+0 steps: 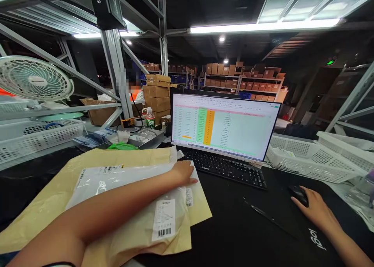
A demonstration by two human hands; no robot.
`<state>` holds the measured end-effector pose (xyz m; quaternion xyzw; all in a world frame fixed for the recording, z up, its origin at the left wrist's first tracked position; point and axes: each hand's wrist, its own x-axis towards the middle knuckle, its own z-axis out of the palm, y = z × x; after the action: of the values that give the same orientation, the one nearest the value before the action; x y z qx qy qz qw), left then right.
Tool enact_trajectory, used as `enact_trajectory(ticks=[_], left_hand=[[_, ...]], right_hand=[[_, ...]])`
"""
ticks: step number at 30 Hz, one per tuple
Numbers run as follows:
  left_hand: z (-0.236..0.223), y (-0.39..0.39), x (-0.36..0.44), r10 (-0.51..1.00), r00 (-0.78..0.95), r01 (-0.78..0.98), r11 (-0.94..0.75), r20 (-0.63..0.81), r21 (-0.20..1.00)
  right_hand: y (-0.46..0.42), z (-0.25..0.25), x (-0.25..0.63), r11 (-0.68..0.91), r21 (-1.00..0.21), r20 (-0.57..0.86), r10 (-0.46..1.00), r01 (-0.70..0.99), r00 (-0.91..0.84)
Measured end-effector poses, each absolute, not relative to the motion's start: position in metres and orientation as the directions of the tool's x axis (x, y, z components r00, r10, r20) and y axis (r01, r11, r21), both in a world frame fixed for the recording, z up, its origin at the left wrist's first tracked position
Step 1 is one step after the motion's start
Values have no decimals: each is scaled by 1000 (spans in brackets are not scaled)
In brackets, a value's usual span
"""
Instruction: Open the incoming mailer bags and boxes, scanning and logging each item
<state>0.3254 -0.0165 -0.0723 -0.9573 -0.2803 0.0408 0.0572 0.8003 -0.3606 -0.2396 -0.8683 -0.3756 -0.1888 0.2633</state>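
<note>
My left hand [182, 174] is closed over the right edge of a clear plastic bag [122, 178] on the packages, beside the keyboard [226, 167]. Its fingers bend over and its thumb points right. Under my left forearm lie several yellowish padded envelopes [201, 208], partly overlapping. One white label [164, 219] with a barcode faces up in front. My right hand [317, 208] is wrapped over a black computer mouse [299, 195] on the black desk mat. The monitor [223, 127] shows a spreadsheet with green and orange columns.
A black pen [263, 213] lies between the keyboard and the mouse. White perforated baskets [304, 158] stand at the right. On the left are a fan [36, 82] and another white basket [41, 140]. A bottle [150, 119] and stacked cartons [157, 97] stand behind.
</note>
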Motion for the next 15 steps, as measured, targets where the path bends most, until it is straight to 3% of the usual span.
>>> enact_trajectory(ticks=[6, 15], left_hand=[[-90, -21, 303, 509, 836, 496, -861, -203, -116], [-95, -15, 307, 477, 832, 486, -873, -284, -41]], right_hand=[[-361, -228, 801, -479, -302, 555, 614, 824, 560], [-366, -227, 792, -601, -203, 480, 627, 773, 614]])
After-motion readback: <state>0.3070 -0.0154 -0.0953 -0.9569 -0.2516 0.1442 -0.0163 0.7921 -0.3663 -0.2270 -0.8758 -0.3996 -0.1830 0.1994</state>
